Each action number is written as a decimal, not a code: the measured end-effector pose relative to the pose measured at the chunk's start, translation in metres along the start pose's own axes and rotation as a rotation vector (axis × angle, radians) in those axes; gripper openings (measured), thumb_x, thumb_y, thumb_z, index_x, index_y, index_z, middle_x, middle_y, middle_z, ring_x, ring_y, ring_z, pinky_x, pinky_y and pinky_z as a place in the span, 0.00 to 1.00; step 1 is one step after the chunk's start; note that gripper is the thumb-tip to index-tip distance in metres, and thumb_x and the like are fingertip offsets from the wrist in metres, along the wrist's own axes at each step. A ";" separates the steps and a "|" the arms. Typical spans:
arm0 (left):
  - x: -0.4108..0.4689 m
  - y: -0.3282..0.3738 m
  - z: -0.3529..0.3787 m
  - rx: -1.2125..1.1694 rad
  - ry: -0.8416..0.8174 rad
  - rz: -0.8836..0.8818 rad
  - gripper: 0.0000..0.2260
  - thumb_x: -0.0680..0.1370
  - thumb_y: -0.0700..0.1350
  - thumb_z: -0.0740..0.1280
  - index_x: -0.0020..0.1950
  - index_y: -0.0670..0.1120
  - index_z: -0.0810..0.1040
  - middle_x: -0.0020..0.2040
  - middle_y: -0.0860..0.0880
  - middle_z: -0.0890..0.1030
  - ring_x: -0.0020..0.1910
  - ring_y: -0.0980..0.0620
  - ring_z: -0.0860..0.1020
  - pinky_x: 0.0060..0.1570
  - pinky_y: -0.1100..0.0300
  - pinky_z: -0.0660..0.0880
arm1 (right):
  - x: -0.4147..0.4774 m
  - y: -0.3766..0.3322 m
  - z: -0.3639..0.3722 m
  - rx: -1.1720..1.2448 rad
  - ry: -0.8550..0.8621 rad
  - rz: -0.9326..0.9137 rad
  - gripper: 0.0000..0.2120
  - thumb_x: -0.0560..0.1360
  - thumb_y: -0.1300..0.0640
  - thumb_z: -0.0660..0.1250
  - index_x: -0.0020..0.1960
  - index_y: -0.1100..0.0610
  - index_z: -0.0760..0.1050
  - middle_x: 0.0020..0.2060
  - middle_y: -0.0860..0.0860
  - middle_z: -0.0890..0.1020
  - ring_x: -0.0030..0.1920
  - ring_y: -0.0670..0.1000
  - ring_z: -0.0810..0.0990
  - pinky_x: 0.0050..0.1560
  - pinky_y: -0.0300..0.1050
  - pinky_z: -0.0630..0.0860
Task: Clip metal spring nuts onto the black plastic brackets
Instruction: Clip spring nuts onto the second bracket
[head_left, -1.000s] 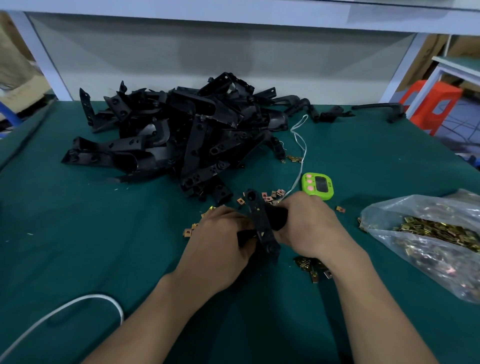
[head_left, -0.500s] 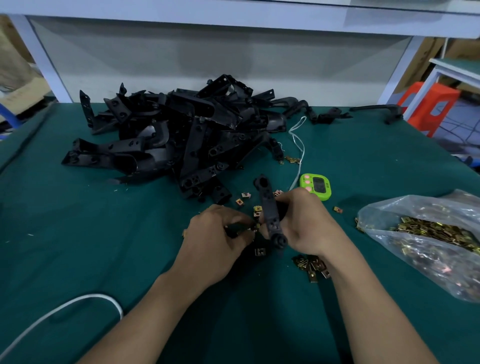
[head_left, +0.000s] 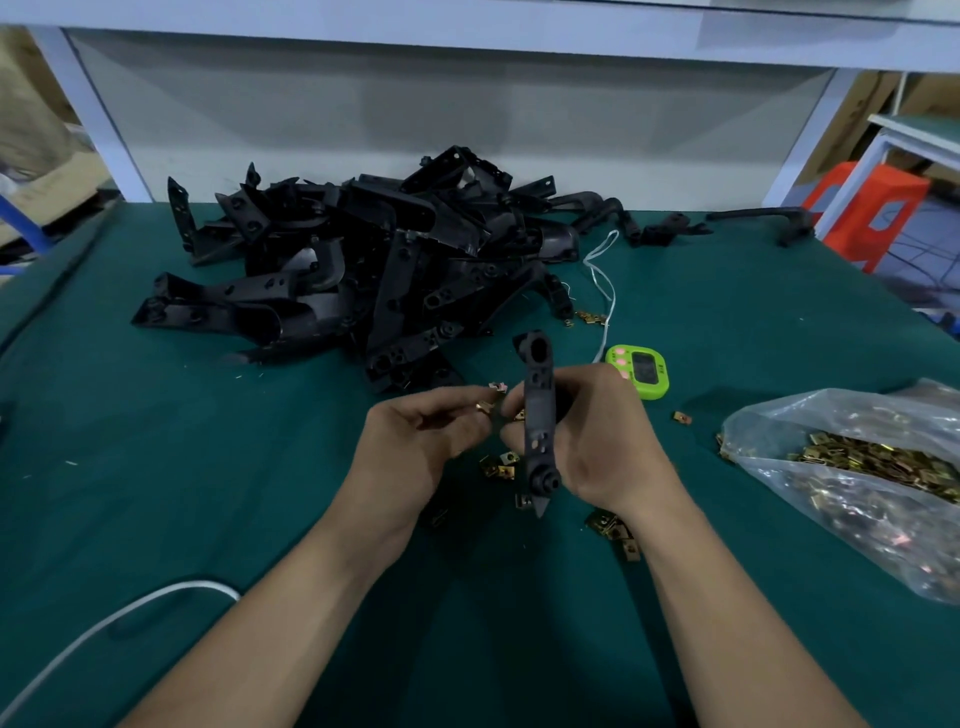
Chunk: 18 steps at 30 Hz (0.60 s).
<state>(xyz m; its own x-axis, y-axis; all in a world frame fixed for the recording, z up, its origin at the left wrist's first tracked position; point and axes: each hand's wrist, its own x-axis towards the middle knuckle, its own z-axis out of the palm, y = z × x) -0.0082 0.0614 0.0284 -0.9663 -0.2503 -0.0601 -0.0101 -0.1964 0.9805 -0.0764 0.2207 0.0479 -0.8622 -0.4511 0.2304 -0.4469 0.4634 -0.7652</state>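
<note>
Hands have come up off the green table cloth (head_left: 182, 467) since a second ago, when both were low and close round the bracket. Now the right hand (head_left: 602, 441), in the middle of the frame, has its fingers curled round the black plastic bracket (head_left: 539, 410) and holds it standing up. The left hand (head_left: 415, 447), just beside it, has let go of the bracket and pinches one gold spring nut (head_left: 485, 407) close to the bracket's left side. So I think the next nut is about to be pushed on. Under the hands lie loose spring nuts (head_left: 501, 466). Farther back sits a green timer (head_left: 640, 371). At the right edge is a clear bag of nuts (head_left: 779, 415), and in the upper middle waits the pile of brackets (head_left: 363, 270).
</note>
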 end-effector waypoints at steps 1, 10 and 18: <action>0.001 0.000 -0.002 -0.019 0.017 -0.019 0.10 0.78 0.36 0.71 0.52 0.49 0.88 0.50 0.49 0.87 0.50 0.54 0.82 0.53 0.62 0.76 | 0.001 0.004 -0.004 -0.076 0.068 0.031 0.11 0.66 0.47 0.68 0.35 0.54 0.80 0.29 0.54 0.80 0.33 0.61 0.76 0.33 0.59 0.76; -0.002 0.003 -0.014 -0.068 -0.139 0.001 0.11 0.73 0.47 0.76 0.55 0.49 0.88 0.40 0.51 0.81 0.39 0.56 0.78 0.46 0.65 0.77 | 0.000 0.007 -0.007 -0.599 0.138 0.172 0.05 0.69 0.54 0.74 0.42 0.48 0.79 0.27 0.44 0.69 0.34 0.57 0.71 0.35 0.46 0.66; -0.004 0.006 -0.014 -0.079 -0.096 0.026 0.14 0.65 0.48 0.78 0.49 0.47 0.89 0.39 0.47 0.84 0.37 0.55 0.78 0.43 0.65 0.78 | 0.002 0.009 -0.004 -0.592 0.093 0.154 0.07 0.70 0.53 0.74 0.47 0.46 0.81 0.33 0.48 0.80 0.37 0.58 0.78 0.36 0.47 0.73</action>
<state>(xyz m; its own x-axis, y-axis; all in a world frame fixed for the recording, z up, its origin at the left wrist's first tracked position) -0.0008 0.0482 0.0320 -0.9862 -0.1648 -0.0131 0.0316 -0.2662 0.9634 -0.0826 0.2271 0.0440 -0.9327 -0.2891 0.2156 -0.3489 0.8746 -0.3367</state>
